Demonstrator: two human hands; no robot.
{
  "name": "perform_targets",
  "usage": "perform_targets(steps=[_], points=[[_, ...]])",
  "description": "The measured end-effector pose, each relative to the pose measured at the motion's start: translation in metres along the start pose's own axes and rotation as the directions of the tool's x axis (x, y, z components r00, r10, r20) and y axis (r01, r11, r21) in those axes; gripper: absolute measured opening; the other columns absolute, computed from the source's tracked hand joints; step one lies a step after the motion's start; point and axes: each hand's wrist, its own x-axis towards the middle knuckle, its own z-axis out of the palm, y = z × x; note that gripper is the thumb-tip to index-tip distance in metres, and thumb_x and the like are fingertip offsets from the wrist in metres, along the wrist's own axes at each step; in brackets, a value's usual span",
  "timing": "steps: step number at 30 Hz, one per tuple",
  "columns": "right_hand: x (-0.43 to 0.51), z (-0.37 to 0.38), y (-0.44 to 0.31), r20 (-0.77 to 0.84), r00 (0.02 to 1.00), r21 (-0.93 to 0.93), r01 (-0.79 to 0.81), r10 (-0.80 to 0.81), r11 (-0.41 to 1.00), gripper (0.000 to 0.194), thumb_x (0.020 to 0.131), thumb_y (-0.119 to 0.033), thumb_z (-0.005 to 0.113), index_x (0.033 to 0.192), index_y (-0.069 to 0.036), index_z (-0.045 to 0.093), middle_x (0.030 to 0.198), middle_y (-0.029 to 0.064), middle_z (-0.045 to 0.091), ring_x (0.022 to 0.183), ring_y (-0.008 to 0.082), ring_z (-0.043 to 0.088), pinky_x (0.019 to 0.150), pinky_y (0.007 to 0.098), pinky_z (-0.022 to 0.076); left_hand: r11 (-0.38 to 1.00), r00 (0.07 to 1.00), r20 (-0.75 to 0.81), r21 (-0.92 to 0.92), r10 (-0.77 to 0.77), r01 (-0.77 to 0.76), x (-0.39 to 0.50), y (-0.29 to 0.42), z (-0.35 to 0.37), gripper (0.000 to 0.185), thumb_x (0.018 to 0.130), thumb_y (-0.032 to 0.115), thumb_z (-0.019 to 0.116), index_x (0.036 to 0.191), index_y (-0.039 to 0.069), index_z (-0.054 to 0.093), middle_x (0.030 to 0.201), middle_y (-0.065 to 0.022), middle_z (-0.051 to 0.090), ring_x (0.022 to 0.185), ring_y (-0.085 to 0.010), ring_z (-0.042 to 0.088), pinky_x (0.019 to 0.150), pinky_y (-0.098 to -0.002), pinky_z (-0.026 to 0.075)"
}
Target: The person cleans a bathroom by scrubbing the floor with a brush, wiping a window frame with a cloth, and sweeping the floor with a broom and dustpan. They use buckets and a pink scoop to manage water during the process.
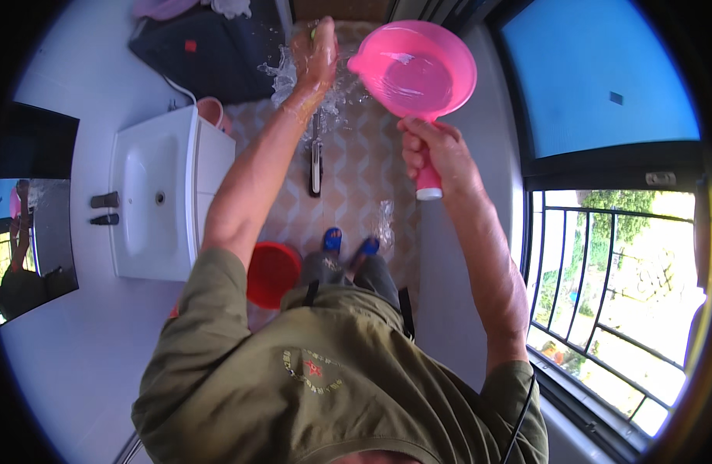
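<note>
My right hand grips the handle of a pink plastic water dipper with a white end cap. The dipper's bowl is tilted, and a thin sheet of water shows inside it. My left hand is wet and raised beside the dipper's spout, apart from it. Its fingers are closed around a small yellow-green thing, mostly hidden by the hand. Splashing water flies around my left hand and wrist. Below the wrist is a long, narrow dark tool with a pale strip; its exact kind is unclear.
A white washbasin stands at the left, with a mirror beyond it. A red bucket is by my legs. A dark cabinet-like box stands at the far left. Along the right wall is a barred window. Water wets the patterned floor.
</note>
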Motion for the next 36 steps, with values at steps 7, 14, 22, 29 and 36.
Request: perform_targets(steps=[7,14,22,29,36], points=[[0.070,-0.053,0.017,0.036,0.991,0.007,-0.128,0.128,0.992,0.017,0.098,-0.018,0.061,0.095,-0.002,0.059,0.066,-0.0019,0.047,0.048,0.0076,0.044,0.044,0.0266,0.0401,0.860,0.991,-0.055,0.504,0.118,-0.074,-0.004,-0.128,-0.059,0.052,0.094,0.039,0.070,0.064,0.000,0.055,0.058,-0.0019,0.051,0.057,-0.0078,0.041,0.051,-0.0320,0.037],[0.128,-0.111,0.027,0.106,0.974,-0.306,-0.158,0.199,0.939,0.016,0.095,-0.016,0.060,0.088,-0.002,0.057,0.059,-0.0007,0.045,0.045,0.0085,0.044,0.043,0.0273,0.0386,0.680,0.860,-0.319,0.527,-0.397,0.510,-0.098,-0.297,-0.188,0.042,0.094,0.044,0.069,0.086,0.003,0.072,0.075,-0.0039,0.069,0.065,-0.0141,0.062,0.067,-0.0324,0.051],[0.205,-0.151,0.033,0.099,0.937,-0.339,-0.284,0.335,0.897,0.013,0.094,-0.015,0.062,0.092,-0.003,0.057,0.060,0.0010,0.050,0.045,0.0104,0.049,0.044,0.0281,0.0413,0.947,0.872,-0.436,0.118,-0.222,0.300,0.039,-0.217,-0.112,0.026,0.096,0.023,0.071,0.086,0.000,0.069,0.081,-0.0049,0.068,0.065,-0.0089,0.059,0.060,-0.0242,0.047],[0.309,-0.152,0.033,0.027,0.920,-0.400,-0.349,0.392,0.847,0.010,0.090,-0.012,0.063,0.089,-0.004,0.057,0.062,0.0017,0.053,0.046,0.0120,0.053,0.042,0.0306,0.0444,0.910,0.906,-0.359,0.256,-0.225,0.327,0.117,-0.140,-0.083,0.047,0.095,0.042,0.071,0.066,0.010,0.053,0.063,0.0020,0.050,0.060,-0.0106,0.054,0.057,-0.0257,0.042],[0.456,-0.116,0.031,-0.105,0.932,-0.457,-0.354,0.346,0.816,0.006,0.083,-0.008,0.062,0.083,-0.003,0.060,0.061,0.0040,0.057,0.044,0.0156,0.055,0.039,0.0341,0.0466,0.867,0.921,-0.208,0.319,-0.329,0.382,0.186,-0.166,-0.084,0.045,0.099,0.044,0.064,0.078,0.004,0.067,0.077,-0.0036,0.067,0.072,-0.0087,0.057,0.067,-0.0254,0.043]])
